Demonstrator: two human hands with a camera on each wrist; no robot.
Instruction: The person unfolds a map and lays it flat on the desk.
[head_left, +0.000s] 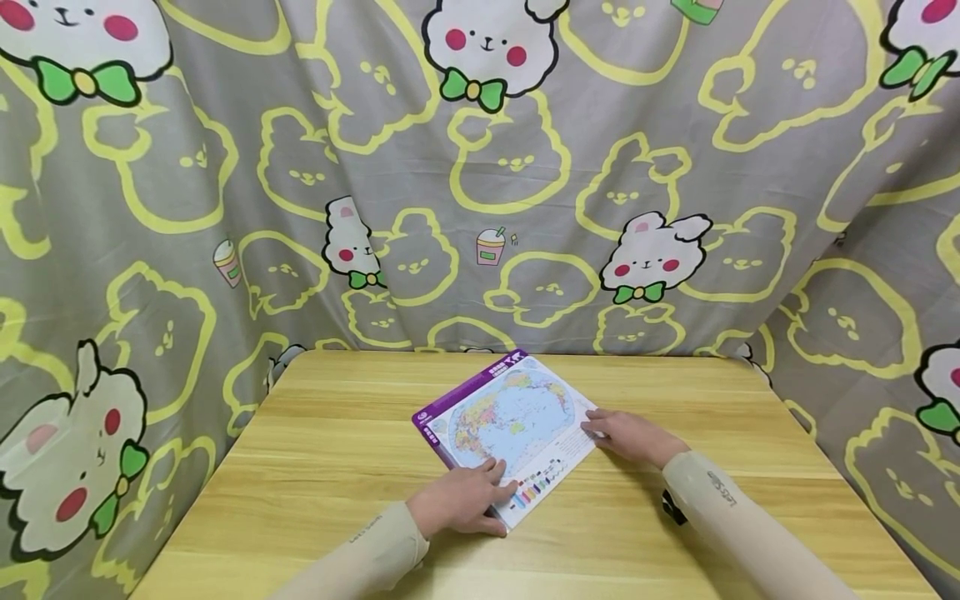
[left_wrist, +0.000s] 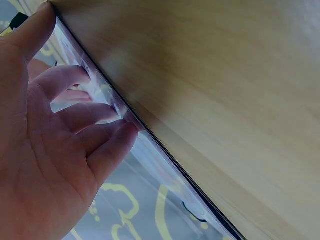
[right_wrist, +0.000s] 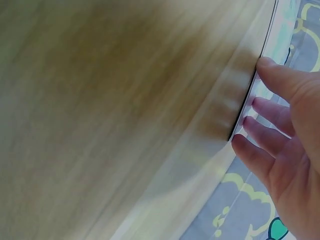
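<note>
A thin, glossy world map board (head_left: 517, 408) with a purple band along its far left side lies turned at an angle on the table. My left hand (head_left: 461, 497) rests on its near left part, fingers spread loosely over the printed face and thumb by the near corner. In the left wrist view, the fingertips (left_wrist: 131, 129) touch the shiny surface beside the board's dark edge. My right hand (head_left: 630, 435) touches the board's right corner. Its thumb (right_wrist: 268, 65) and fingers lie along the edge in the right wrist view, relaxed rather than curled round it.
The light wood-grain table (head_left: 315, 467) extends around the board. A grey curtain (head_left: 420, 167) with yellow outlines and white rabbits hangs behind the table and on both sides. A small black object (head_left: 673, 507) shows beside the right sleeve.
</note>
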